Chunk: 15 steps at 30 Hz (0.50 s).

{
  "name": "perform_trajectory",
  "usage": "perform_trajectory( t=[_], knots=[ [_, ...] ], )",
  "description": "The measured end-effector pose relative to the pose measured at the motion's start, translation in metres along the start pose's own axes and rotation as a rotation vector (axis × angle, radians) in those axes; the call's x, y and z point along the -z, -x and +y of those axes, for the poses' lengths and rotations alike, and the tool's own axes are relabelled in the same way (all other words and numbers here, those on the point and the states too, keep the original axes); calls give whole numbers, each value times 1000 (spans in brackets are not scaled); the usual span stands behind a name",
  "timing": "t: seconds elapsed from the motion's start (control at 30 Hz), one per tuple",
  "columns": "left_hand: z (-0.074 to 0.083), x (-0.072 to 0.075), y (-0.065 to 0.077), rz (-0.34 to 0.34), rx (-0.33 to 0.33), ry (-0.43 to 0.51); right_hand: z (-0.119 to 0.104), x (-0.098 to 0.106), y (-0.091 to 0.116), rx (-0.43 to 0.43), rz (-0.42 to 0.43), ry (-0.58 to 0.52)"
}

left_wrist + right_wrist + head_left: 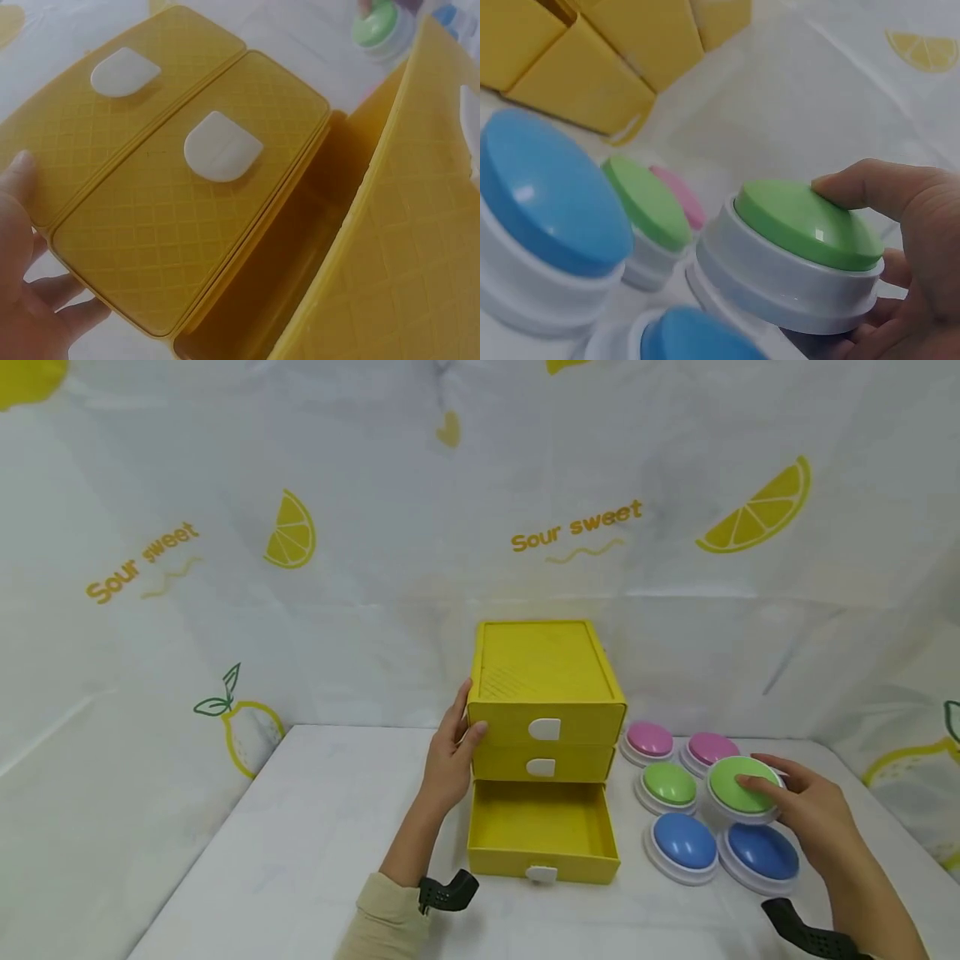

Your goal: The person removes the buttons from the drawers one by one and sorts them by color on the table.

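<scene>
A yellow three-drawer cabinet stands on the white table, its bottom drawer pulled out with nothing inside. My left hand grips the cabinet's left front edge, thumb on the front face and fingers along the side. In my right hand is a green push button with a white base. The thumb lies on its green top and the fingers reach beneath the base, as the right wrist view shows. It is tilted and held above the other buttons.
Right of the cabinet sit another green button, a pink button, a second pink one, a blue button and a second blue one. A lemon-print sheet hangs behind the table.
</scene>
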<state>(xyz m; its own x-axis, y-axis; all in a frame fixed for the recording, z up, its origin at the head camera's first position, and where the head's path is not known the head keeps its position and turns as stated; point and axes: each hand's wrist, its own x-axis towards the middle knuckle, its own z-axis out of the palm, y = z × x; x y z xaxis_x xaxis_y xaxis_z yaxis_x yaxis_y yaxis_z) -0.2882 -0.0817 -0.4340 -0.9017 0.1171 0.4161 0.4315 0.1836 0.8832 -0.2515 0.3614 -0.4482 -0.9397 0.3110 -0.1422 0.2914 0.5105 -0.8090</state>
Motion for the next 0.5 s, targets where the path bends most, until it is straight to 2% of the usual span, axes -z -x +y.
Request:
perform_trajectory(
  t=[0.27,0.37,0.5],
  knots=[
    [-2,0,-1,-7,-7,11,20,-8,-13,-140,145,-158],
    [-2,-1,-1,-6,-7,10,25,-9,-16,-177,147,-179],
    [-2,0,-1,-8,-12,21,28,-10,-21,-197,118,-132]
  ],
)
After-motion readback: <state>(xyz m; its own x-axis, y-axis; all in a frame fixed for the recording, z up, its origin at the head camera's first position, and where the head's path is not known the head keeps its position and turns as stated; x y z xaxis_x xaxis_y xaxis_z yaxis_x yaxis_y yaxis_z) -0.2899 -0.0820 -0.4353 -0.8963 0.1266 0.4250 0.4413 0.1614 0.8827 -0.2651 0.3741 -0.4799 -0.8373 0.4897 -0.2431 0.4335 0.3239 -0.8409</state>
